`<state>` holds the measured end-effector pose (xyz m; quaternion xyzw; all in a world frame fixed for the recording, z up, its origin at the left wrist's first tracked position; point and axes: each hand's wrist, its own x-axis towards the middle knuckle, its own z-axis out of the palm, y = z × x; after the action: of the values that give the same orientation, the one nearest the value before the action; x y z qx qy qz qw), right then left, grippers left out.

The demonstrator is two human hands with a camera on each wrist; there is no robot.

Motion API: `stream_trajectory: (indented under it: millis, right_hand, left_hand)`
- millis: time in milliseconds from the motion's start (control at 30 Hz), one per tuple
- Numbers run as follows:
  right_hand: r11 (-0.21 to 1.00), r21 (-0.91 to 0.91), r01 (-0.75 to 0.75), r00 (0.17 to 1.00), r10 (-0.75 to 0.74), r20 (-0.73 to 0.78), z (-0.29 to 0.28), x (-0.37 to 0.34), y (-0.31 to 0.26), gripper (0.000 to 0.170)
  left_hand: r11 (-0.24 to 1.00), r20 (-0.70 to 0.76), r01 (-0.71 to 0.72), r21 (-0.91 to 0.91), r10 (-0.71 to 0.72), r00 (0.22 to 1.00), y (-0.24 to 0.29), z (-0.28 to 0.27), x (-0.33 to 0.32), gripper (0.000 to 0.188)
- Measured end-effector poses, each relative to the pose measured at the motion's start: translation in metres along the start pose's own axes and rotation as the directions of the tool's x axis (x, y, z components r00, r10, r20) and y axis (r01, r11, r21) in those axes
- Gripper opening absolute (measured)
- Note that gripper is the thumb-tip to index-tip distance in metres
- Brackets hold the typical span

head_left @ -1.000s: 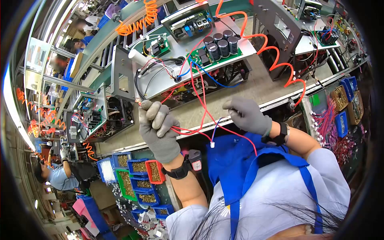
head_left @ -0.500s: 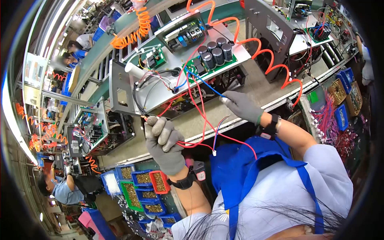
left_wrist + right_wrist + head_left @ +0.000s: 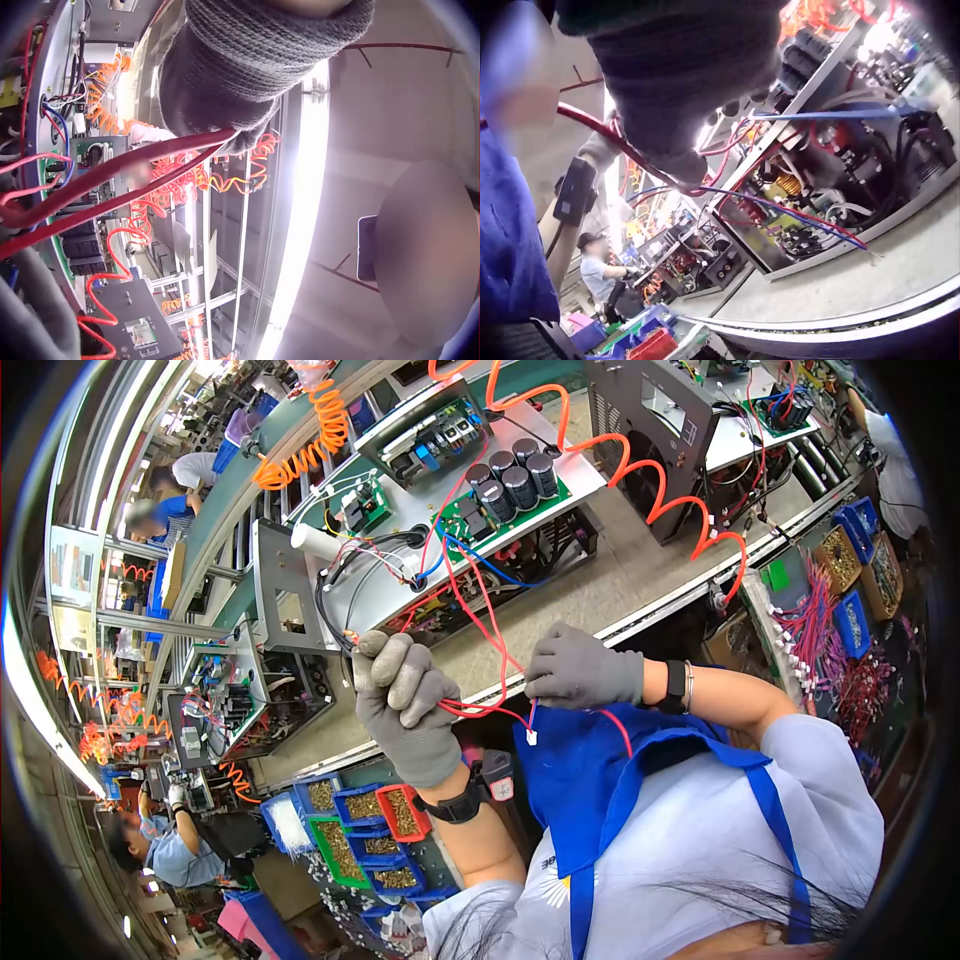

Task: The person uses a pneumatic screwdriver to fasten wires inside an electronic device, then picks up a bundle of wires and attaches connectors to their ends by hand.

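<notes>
Evidently the left hand [image 3: 408, 710] is curled round a bundle of red wires [image 3: 97, 180], gripping it raised off the desk [image 3: 640, 572]; from my remote seat I judge this stops the strands from splaying while the other hand works. Just beside it, on the body side of the desk edge, I see the right hand [image 3: 583, 668] with its fingers bent inward, pinching a blue and red wire pair [image 3: 780, 208] near the fingertips, so that the free ends jut out past them toward the desk. A white connector [image 3: 532, 738] hangs just below those fingertips, between the two hands; I take its dangling to mean only the wires are held, not the plug.

Beyond both hands stands the open chassis [image 3: 585, 486], with red wires looping from it toward the left hand, slack enough, I think, to let them be handled without tugging the board. Black capacitors [image 3: 497, 501] stand on top. Below the left hand, a red bin [image 3: 651, 345] sits within easy reach, presumably for small hardware.
</notes>
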<state>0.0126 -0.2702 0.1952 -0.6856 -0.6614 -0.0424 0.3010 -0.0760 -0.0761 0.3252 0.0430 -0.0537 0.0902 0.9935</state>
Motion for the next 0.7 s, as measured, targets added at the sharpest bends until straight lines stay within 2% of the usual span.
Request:
stream_trajectory:
  millis: [100,200,300,333,433,467,567,600,633,700]
  right_hand:
    - [0.987,0.156,0.047,0.998,-0.040,-0.048,0.006,-0.011,0.003,0.026]
    - [0.974,0.215,-0.064,0.998,0.058,0.034,-0.004,-0.027,0.001,0.029]
    - [0.985,0.116,-0.124,0.971,0.096,0.218,-0.027,-0.029,0.002,0.031]
    - [0.979,0.132,-0.157,0.971,0.129,0.201,-0.031,-0.028,0.002,0.029]
    - [0.974,0.010,-0.225,0.941,0.215,0.261,-0.035,-0.024,0.006,0.029]
    - [0.967,-0.032,-0.254,0.919,0.251,0.305,-0.034,-0.022,0.009,0.023]
    - [0.941,-0.090,-0.325,0.924,0.336,0.184,-0.025,-0.014,0.021,0.020]
    - [0.938,-0.010,-0.348,0.935,0.348,0.071,-0.027,-0.008,0.025,0.019]
    - [0.928,-0.052,-0.369,0.928,0.371,0.034,-0.029,0.000,0.029,0.018]
    - [0.902,-0.061,-0.428,0.903,0.424,-0.071,-0.037,0.019,0.032,0.016]
  left_hand:
    - [1.000,0.017,-0.014,0.011,0.014,1.000,0.006,-0.001,0.000,0.027]
    - [1.000,0.025,-0.023,0.020,0.023,0.999,0.016,-0.009,0.001,0.028]
    - [0.999,-0.033,-0.037,0.026,0.038,0.999,0.022,-0.016,0.002,0.028]
    - [0.999,-0.055,-0.039,0.038,0.041,0.998,0.022,-0.018,0.002,0.027]
    - [0.994,-0.084,-0.019,0.112,0.029,0.996,0.025,-0.029,0.005,0.024]
    - [0.987,-0.092,-0.029,0.161,0.044,0.995,0.025,-0.033,0.004,0.021]
    - [0.954,-0.124,-0.044,0.296,0.084,0.989,0.024,-0.039,0.001,0.018]
    - [0.927,-0.169,-0.064,0.369,0.134,0.977,0.020,-0.034,-0.001,0.017]
    - [0.869,-0.226,-0.063,0.492,0.196,0.954,0.014,-0.030,-0.004,0.018]
    - [0.648,-0.199,0.030,0.761,0.190,0.961,0.012,-0.030,-0.006,0.026]
